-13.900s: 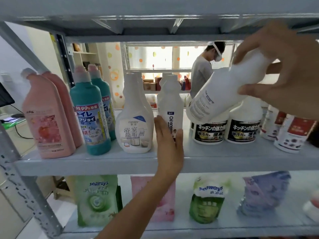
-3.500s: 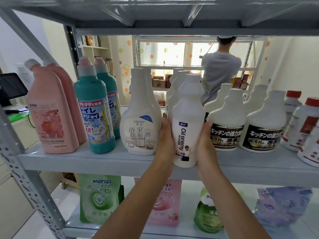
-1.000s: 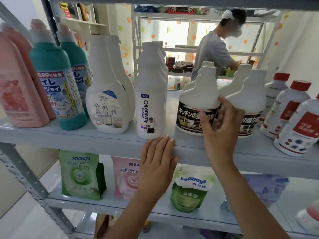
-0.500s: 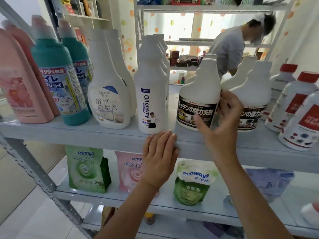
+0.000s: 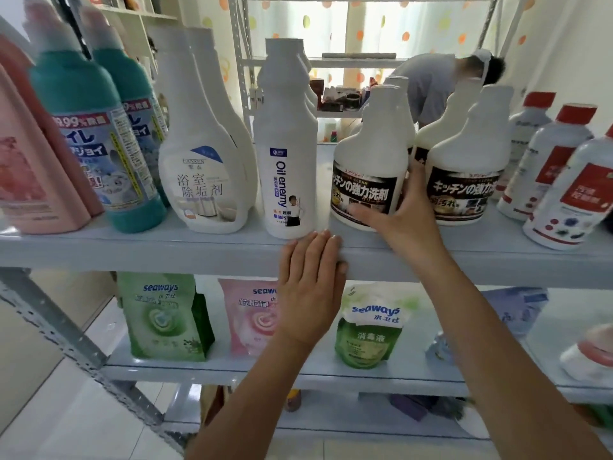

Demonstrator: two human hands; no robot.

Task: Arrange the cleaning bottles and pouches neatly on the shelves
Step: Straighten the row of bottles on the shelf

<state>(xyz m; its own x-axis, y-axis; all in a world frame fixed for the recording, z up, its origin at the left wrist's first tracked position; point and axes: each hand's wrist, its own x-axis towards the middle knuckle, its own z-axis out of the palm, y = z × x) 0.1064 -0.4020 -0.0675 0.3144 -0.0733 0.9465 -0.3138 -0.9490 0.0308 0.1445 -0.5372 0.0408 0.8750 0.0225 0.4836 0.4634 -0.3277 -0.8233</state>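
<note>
While the left hand (image 5: 310, 287) lies flat, fingers straight, on the shelf edge (image 5: 166, 257), apparently as a brace, the right hand (image 5: 406, 220) clasps the black-label bottle (image 5: 368, 161), at 3 o'clock from the oil bottle (image 5: 287, 167), probably squaring its label forward.

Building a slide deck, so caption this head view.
Right hand grips a black-labelled bottle on the upper shelf; left hand rests on its front edge.
</note>
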